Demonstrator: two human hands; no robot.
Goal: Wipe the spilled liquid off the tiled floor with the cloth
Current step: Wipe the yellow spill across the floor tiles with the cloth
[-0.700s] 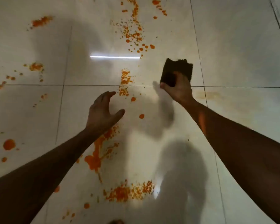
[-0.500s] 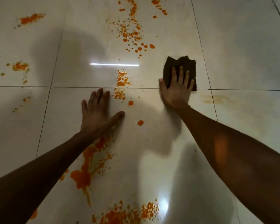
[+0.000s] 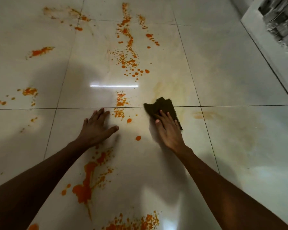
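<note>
Both hands flat on glossy beige tiled floor [image 3: 223, 72]: right hand [image 3: 170, 130] fingers spread, pressing dark brown cloth [image 3: 161, 105]; left hand [image 3: 96, 128] open, empty, beside orange spilled liquid [image 3: 83, 188].

Glossy pale floor tiles [image 3: 223, 67] reflect a light strip [image 3: 114, 86].

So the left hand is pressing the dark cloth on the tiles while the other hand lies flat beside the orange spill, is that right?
Not quite: the head view shows the right hand pressing the dark cloth on the tiles, and the left hand lying flat beside the orange spill.
</note>
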